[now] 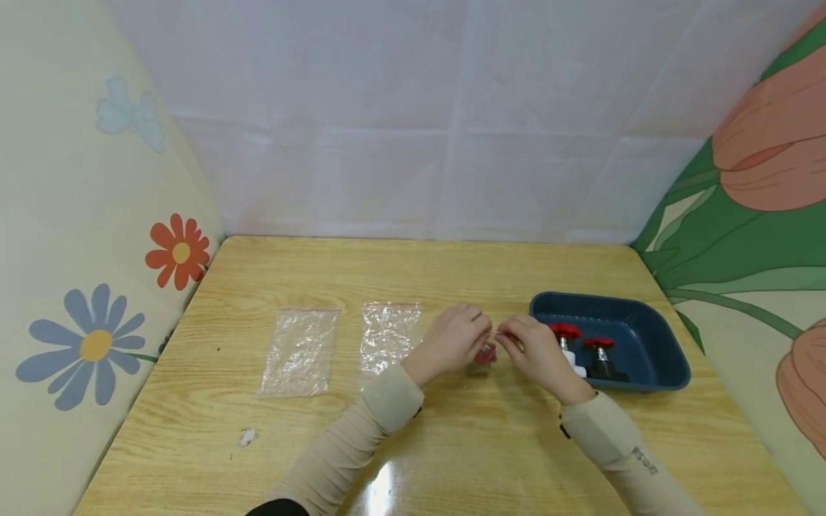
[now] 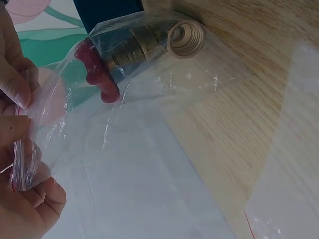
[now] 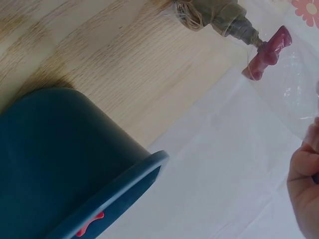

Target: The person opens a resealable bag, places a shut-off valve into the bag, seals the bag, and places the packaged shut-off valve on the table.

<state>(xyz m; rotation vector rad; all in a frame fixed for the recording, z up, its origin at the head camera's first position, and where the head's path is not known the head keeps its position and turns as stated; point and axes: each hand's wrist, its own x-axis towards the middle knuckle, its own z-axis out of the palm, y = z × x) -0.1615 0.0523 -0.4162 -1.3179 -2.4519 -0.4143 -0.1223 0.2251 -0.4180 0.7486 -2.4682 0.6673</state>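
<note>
My left hand (image 1: pixel 454 337) and right hand (image 1: pixel 532 351) meet above the table, a little left of the blue bin. Fingers of both pinch the red-edged mouth of a clear zip bag (image 2: pixel 194 89). Inside the bag hangs a brass valve (image 2: pixel 142 45) with a red handwheel (image 2: pixel 98 74); its threaded opening points away from the bag's mouth. The right wrist view also shows the valve (image 3: pixel 219 17) through the plastic, beyond the bin. From the head view, only a bit of red handwheel (image 1: pixel 485 353) appears between the hands.
Two clear zip bags lie flat on the wooden table, one at left (image 1: pixel 300 351) and another (image 1: pixel 390 333) beside my left hand. The dark blue bin (image 1: pixel 667 358) at right contains a white valve (image 1: pixel 569 355) and a black valve (image 1: pixel 603 365), both with red handwheels.
</note>
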